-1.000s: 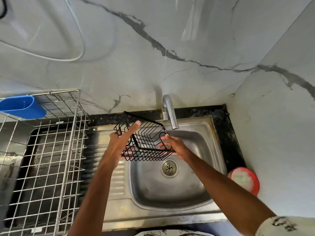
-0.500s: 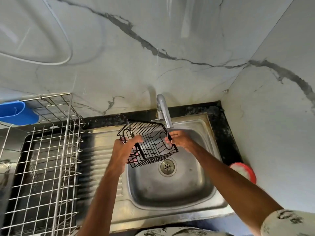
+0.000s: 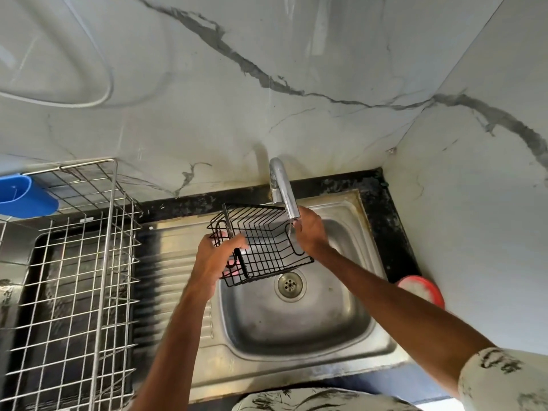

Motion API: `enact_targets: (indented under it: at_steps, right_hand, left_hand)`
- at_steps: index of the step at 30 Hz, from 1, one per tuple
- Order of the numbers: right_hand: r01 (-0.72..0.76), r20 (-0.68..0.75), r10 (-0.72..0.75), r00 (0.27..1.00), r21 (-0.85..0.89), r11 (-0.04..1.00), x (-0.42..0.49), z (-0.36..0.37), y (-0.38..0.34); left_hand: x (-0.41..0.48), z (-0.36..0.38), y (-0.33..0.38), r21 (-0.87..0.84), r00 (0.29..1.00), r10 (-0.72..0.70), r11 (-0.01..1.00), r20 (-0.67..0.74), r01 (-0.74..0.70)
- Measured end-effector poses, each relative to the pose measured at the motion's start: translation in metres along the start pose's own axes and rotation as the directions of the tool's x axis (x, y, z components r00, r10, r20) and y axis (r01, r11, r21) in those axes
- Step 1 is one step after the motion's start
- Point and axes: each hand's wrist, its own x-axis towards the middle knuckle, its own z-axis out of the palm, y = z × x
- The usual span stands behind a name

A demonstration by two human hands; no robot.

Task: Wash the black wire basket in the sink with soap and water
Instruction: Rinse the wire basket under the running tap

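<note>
Black wire basket point(image 3: 268, 247), pink thing point(image 3: 232, 269) half-hidden behind left hand point(image 3: 215, 258).

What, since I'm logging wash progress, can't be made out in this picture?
All in the head view:
Whether water leaves the faucet: too faint beside the right hand.
Pink thing behind the black wire basket: hidden by the left hand and the wires.
Red-rimmed dish: contents blurred, right forearm covers part.
Blue holder: cut by the left edge.

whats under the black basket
Under the black wire basket is the steel sink bowl, drain just past its edge. Something pink shows through the wires, mostly covered by the left hand.
</note>
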Motion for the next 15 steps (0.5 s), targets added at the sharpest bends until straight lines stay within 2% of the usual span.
enact_targets:
  at_steps: [2, 4, 6, 8, 11, 13, 15]
  right_hand:
    - [0.221, 0.018, -0.221, 0.975, -0.007, 0.975, -0.015, -0.003, 0.002]
    - [0.39, 0.231, -0.371, 0.9, -0.042, 0.92, -0.019, -0.006, 0.01]
    - [0.574, 0.429, -0.467, 0.773, -0.162, 0.802, -0.008, -0.008, 0.019]
    - [0.713, 0.585, -0.464, 0.665, -0.313, 0.627, 0.007, -0.01, 0.026]
    - [0.76, 0.658, -0.39, 0.644, -0.496, 0.42, 0.018, -0.011, 0.029]
    - [0.773, 0.658, -0.407, 0.633, -0.515, 0.37, 0.016, -0.01, 0.026]
    - [0.791, 0.684, -0.404, 0.608, -0.475, 0.386, 0.011, -0.007, 0.031]
  left_hand:
    - [0.003, 0.0, -0.002, -0.017, 1.0, 0.004, 1.0, 0.0, -0.004]
    - [0.008, -0.001, -0.005, -0.009, 1.0, 0.01, 1.0, -0.01, -0.01]
    - [0.004, 0.0, 0.0, 0.017, 1.0, 0.019, 1.0, 0.0, -0.019]
    - [0.0, 0.001, 0.005, 0.019, 0.999, 0.03, 0.999, 0.013, -0.03]
    - [0.007, 0.003, 0.001, -0.021, 0.999, 0.046, 0.999, -0.023, -0.046]
    - [0.006, 0.003, 0.001, -0.071, 0.995, 0.062, 0.995, -0.072, -0.067]
    - [0.009, 0.005, -0.002, -0.106, 0.987, 0.066, 0.991, -0.145, -0.081]
